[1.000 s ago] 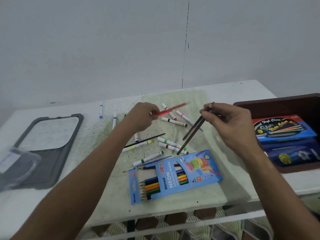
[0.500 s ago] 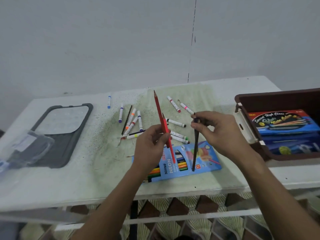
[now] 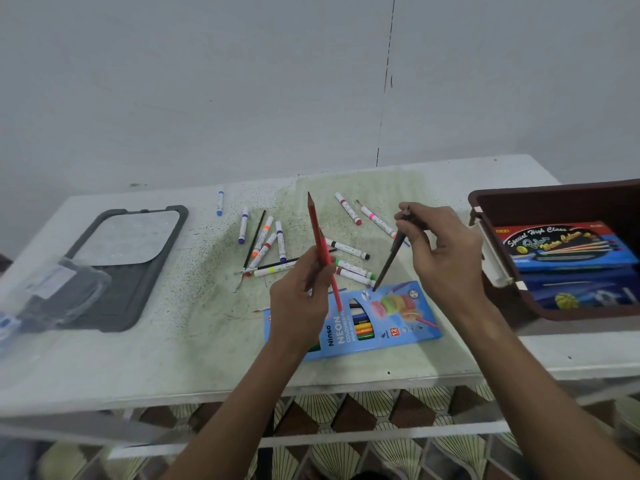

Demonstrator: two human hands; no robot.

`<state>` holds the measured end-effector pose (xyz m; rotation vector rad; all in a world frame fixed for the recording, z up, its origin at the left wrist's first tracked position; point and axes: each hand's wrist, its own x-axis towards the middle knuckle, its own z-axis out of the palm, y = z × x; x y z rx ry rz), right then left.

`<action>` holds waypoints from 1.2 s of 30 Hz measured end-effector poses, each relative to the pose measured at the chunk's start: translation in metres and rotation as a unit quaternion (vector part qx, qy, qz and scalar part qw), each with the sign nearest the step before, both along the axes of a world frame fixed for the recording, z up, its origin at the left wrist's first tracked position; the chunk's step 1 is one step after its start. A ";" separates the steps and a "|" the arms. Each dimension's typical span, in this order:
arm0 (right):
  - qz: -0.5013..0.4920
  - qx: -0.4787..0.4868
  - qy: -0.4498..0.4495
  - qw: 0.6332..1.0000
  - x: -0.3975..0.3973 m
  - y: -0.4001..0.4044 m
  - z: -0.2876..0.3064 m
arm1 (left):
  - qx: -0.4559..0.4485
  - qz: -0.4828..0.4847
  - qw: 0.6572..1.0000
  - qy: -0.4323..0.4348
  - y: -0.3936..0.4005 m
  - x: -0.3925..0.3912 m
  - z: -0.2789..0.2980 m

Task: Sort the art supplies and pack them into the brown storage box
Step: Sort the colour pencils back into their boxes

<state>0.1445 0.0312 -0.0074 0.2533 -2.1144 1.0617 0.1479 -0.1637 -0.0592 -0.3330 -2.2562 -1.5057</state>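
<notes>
Nearest the camera, the left hand grips a red pencil with its point tilted up, fingers curled round the shaft, while the right hand pinches a dark pencil near its top so the tip hangs down toward the blue pencil pack lying on the surface. This looks like the sorting step: loose pencils being gathered for return to their pack. The next move probably calls for lining each pencil up with the pack's opening and sliding it in beside the colours already showing through the window. The pack reads "Ninso NEON COLOURED" with a "12". Beyond it, felt-tip markers lie scattered, not yet collected, along with a thin black brush. To the far left sits a grey tray. To the right, the brown storage box rests at the surface edge, already holding a blue set labelled "Special High Class" and what seems to be "Water Colours".
</notes>
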 end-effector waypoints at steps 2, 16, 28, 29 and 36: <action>-0.017 0.014 0.008 1.000 -0.009 0.002 -0.005 | 0.015 0.015 1.000 0.002 0.002 -0.007 0.003; 0.014 -0.097 -0.146 0.984 -0.033 0.000 -0.025 | 0.002 0.001 0.999 -0.041 0.015 -0.052 -0.009; 0.077 -0.230 -0.194 0.950 -0.031 -0.010 -0.062 | 0.026 -0.028 0.992 -0.117 0.015 -0.053 -0.030; 0.081 -0.234 -0.198 0.948 -0.031 -0.010 -0.062 | 0.029 -0.029 0.991 -0.124 0.015 -0.054 -0.032; 0.101 -0.233 -0.226 0.941 -0.029 -0.010 -0.071 | 0.035 -0.056 0.985 -0.162 0.017 -0.054 -0.036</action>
